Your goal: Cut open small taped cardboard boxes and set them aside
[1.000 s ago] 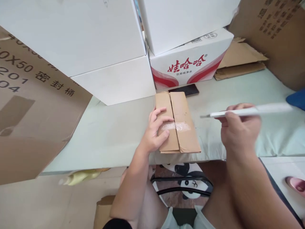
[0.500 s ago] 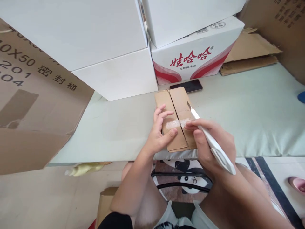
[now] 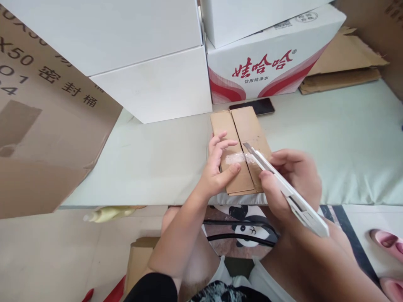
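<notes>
A small brown cardboard box (image 3: 242,126) lies on the pale green mat (image 3: 151,163) near its front edge, its two top flaps joined by a strip of clear tape (image 3: 236,158). My left hand (image 3: 217,167) rests on the box's left flap, fingers spread and thumb pressing down. My right hand (image 3: 289,180) is closed round a white utility knife (image 3: 283,186). The blade tip sits at the flap seam, just beside the tape.
A black phone (image 3: 253,105) lies behind the box. White cartons (image 3: 132,54) and a red-printed carton (image 3: 267,63) are stacked at the back. A large brown carton (image 3: 40,117) leans at left, flattened cardboard (image 3: 340,63) at back right. Pink slippers (image 3: 388,243) are on the floor.
My right hand swung the knife in from the right and brought its blade down to the box's seam at the tape. My left hand stayed on the left flap.
</notes>
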Available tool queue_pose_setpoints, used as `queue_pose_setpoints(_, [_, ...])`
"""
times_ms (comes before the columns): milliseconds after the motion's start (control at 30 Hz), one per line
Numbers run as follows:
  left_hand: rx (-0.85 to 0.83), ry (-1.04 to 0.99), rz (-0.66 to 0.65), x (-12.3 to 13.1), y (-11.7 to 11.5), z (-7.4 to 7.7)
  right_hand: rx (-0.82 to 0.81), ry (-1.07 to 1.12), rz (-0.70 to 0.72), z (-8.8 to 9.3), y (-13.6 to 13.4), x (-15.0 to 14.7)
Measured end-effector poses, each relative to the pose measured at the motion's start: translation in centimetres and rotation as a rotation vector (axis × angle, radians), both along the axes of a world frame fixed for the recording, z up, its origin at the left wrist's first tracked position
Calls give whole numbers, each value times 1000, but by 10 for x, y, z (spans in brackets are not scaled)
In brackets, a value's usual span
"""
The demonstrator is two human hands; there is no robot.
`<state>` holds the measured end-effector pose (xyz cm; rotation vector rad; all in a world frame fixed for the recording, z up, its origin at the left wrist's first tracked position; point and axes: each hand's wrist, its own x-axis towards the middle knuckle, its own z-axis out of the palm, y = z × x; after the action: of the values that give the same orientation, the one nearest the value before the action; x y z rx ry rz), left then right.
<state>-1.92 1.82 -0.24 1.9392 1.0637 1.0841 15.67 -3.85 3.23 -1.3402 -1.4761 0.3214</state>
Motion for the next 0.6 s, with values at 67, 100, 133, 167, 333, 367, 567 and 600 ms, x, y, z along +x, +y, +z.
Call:
queue_pose_setpoints(67, [5,-12,-2,1,0,-1,-2,-78,-9,1,-1,-2])
queue_pose_setpoints(100, [6,-20,-2,1,0,-1,8,-123,3,3,-1,-3])
queue_pose_setpoints(133, [5,-29,-1,1,0,-2,26,-158,15,4,-1,-4])
queue_pose_setpoints(167, [2,-36,2,2,0,-2,42,-178,25,6,-1,-5])
queue_pose_setpoints(333, [9,-58,0,4,-1,-3,92,-191,44,7,1,-6])
queue_pose_setpoints(367, [17,-61,-1,4,-1,-2,101,-191,51,5,1,-6])
queue_pose_setpoints(567, [19,-44,17,4,0,-2,116,-213,93,1,1,-4])
queue_pose_setpoints(600, [18,-40,16,4,-1,-2,121,-218,99,1,1,-4])
